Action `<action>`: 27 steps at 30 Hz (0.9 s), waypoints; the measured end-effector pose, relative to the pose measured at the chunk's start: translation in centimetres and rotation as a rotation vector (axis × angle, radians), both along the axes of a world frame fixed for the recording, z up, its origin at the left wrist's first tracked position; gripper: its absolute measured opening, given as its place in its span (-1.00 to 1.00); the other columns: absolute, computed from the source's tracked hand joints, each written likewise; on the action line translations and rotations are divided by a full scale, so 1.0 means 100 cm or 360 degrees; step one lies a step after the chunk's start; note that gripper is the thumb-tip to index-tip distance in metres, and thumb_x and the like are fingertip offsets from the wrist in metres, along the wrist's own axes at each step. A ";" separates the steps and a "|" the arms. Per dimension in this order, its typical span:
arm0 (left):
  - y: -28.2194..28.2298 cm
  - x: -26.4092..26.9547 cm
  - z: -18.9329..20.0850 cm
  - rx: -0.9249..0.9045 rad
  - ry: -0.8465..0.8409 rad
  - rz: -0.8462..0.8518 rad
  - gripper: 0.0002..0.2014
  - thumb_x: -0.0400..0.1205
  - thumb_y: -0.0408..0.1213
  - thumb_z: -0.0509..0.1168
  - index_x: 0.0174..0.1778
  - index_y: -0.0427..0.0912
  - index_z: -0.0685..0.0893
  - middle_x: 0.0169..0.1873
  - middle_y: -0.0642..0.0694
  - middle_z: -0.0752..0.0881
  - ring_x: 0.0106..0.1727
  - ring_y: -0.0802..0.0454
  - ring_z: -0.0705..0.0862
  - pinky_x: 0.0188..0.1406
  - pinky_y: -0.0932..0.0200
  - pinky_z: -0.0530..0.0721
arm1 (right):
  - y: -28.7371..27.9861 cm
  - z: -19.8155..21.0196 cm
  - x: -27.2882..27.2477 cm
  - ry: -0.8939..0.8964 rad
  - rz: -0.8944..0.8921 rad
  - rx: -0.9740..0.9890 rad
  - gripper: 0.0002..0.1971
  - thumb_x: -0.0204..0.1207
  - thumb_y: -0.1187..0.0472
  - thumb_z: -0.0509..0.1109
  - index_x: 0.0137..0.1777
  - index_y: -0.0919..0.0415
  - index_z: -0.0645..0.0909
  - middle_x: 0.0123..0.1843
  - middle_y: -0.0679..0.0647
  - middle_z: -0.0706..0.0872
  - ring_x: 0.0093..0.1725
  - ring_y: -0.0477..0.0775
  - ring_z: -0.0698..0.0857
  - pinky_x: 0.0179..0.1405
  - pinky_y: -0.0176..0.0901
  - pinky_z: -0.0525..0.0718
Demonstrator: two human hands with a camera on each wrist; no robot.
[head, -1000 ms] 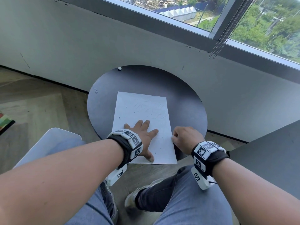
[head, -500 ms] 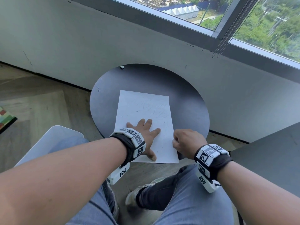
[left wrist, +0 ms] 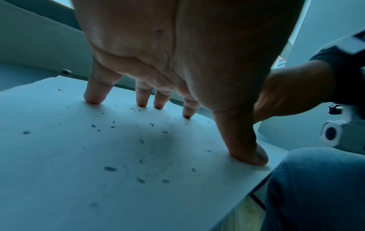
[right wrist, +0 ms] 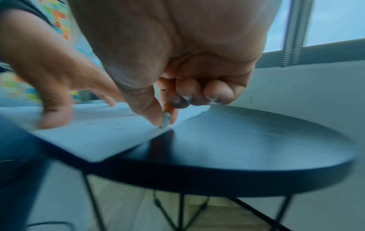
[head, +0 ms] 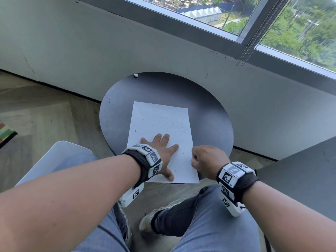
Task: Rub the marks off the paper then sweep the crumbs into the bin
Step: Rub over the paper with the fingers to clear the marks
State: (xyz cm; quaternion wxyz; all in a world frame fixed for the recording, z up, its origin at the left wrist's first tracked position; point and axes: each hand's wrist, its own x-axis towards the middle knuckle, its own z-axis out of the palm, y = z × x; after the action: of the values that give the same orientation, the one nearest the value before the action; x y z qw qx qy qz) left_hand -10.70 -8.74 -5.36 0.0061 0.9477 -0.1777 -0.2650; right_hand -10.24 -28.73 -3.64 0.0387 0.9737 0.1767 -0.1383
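The paper (head: 160,142) lies mid-frame on the round table (head: 209,110) — I keep my left hand (head: 161,153) splayed flat to pin it (crumbs everywhere), while my right hand (head: 207,160) pinches the eraser (right wrist: 165,119) at its right edge.

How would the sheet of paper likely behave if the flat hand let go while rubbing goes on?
The paper looks thin and floppy, so it would probably slide or crumple on the smooth round table. Its near edge overhangs, so it may droop. The left hand presses it flat.
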 end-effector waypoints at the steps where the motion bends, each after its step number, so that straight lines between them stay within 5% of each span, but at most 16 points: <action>1: 0.000 0.000 0.000 -0.0003 0.0000 0.0001 0.18 0.38 0.45 0.46 0.77 0.24 -0.11 0.78 -0.10 -0.20 0.77 -0.23 -0.18 0.54 -0.61 0.20 | 0.007 -0.002 -0.007 0.0008 0.0079 0.0011 -0.83 0.60 0.08 0.20 -0.17 0.12 0.50 -0.22 -0.01 0.64 -0.21 0.16 0.63 -0.26 0.02 0.66; 5: 0.000 0.001 -0.001 -0.0009 0.0025 0.0006 0.19 0.37 0.46 0.46 0.77 0.23 -0.12 0.78 -0.10 -0.23 0.78 -0.23 -0.21 0.55 -0.63 0.16 | 0.022 -0.004 -0.021 0.0091 0.0299 0.0062 -0.82 0.62 0.03 0.22 -0.07 0.10 0.58 -0.12 -0.02 0.69 -0.12 0.14 0.65 -0.15 0.05 0.70; 12: 0.001 0.001 -0.002 0.0006 0.0015 -0.0004 0.19 0.38 0.46 0.45 0.76 0.25 -0.14 0.78 -0.10 -0.24 0.77 -0.23 -0.20 0.54 -0.63 0.19 | 0.008 0.001 0.017 -0.0035 -0.0010 -0.0005 -0.84 0.61 0.11 0.21 -0.14 0.16 0.51 -0.18 0.02 0.64 -0.21 0.18 0.60 -0.36 -0.08 0.44; 19: 0.001 0.001 -0.003 -0.0020 0.0039 -0.0003 0.20 0.38 0.48 0.44 0.77 0.23 -0.16 0.78 -0.10 -0.27 0.78 -0.23 -0.23 0.56 -0.65 0.13 | 0.025 -0.002 -0.021 0.0110 0.0394 0.0085 -0.81 0.62 0.02 0.23 -0.05 0.11 0.58 -0.09 -0.02 0.69 -0.10 0.11 0.64 -0.15 0.04 0.69; 27: 0.004 -0.001 -0.001 -0.0044 -0.0009 -0.0015 0.22 0.39 0.48 0.43 0.79 0.11 -0.14 0.79 -0.08 -0.23 0.78 -0.20 -0.21 0.57 -0.62 0.16 | 0.019 -0.002 0.037 -0.0038 -0.0125 0.0033 -0.82 0.64 0.02 0.21 -0.02 0.09 0.57 0.02 0.05 0.71 -0.02 0.19 0.64 -0.14 -0.05 0.61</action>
State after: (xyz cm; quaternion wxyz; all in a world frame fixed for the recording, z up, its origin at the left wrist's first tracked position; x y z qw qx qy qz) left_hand -10.84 -8.34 -5.47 0.0174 0.9474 -0.1859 -0.2600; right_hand -6.58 -26.85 -3.83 0.0252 0.9818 0.1392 -0.1264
